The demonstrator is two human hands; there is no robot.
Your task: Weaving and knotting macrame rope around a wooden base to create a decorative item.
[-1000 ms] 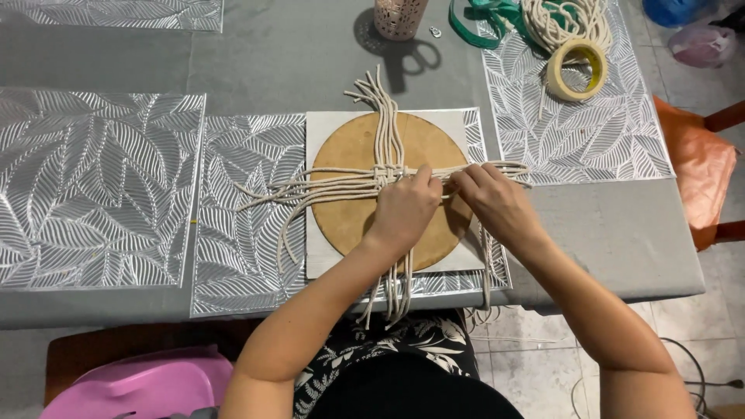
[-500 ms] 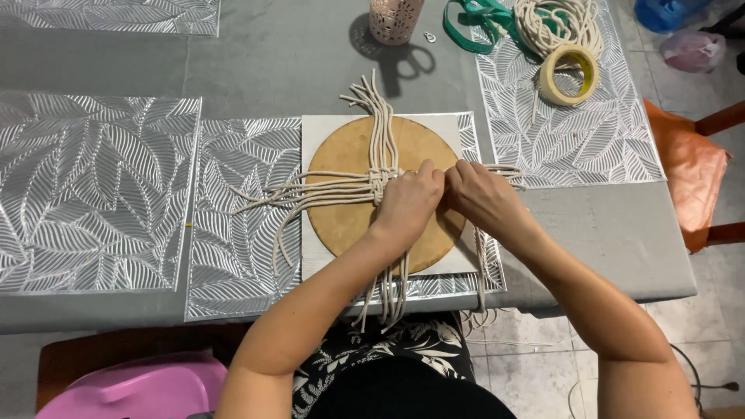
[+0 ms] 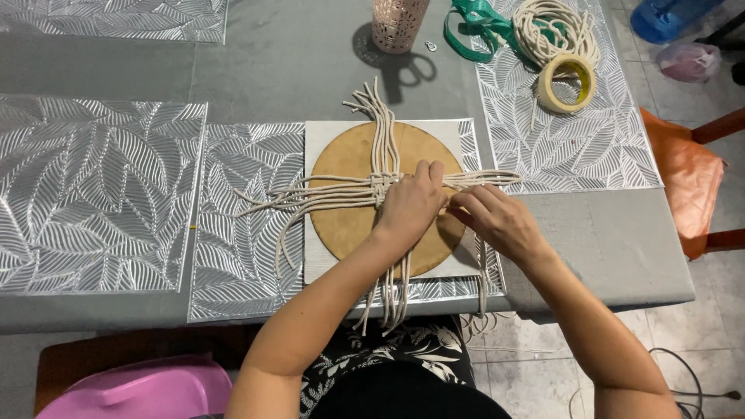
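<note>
Cords cross at mid-frame on the round board, one bundle vertical, one horizontal, with the left hand pressing flat just right of the crossing and the right hand pinching right-running strands.

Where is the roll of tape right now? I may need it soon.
In the head view, the roll of tape lies at the table's far right on a silver leaf-patterned placemat, against the coil of cream cord, beyond the right hand.

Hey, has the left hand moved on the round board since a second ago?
Yes, slightly. The left hand has edged up toward the cord crossing at the centre of the round board, fingers now beside the knot.
</note>
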